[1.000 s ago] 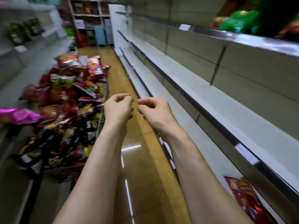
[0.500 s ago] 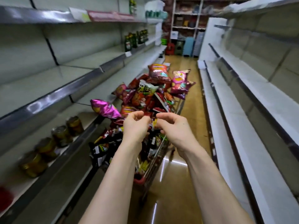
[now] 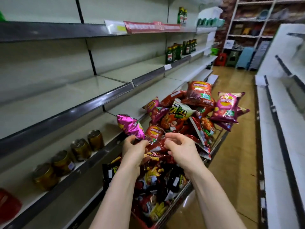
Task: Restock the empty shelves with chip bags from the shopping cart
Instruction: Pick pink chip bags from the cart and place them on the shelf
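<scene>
A shopping cart (image 3: 218, 140) stands in the aisle ahead of me, heaped with chip bags in red, pink and black. A red bag (image 3: 199, 93) tops the pile, and a pink one (image 3: 226, 106) hangs over the right rim. A shiny magenta chip bag (image 3: 129, 125) sticks up at the cart's left edge. My left hand (image 3: 134, 152) has curled fingers pinching its lower end. My right hand (image 3: 181, 149) hovers over the pile beside it, fingers loosely curled and holding nothing. Bare shelves (image 3: 79, 91) run along the left, and white shelves (image 3: 274, 129) along the right.
Several brown jars (image 3: 80, 149) stand on the low left shelf beside the cart, with a red object (image 3: 8, 204) at its near end. Green bottles (image 3: 175, 52) sit farther along. The tan floor (image 3: 236, 146) runs past the cart's right side to racks at the far end.
My view has swung left from the right-hand shelves to the cart. Both hands have moved forward over the pile, and the left hand has taken the magenta bag's lower end.
</scene>
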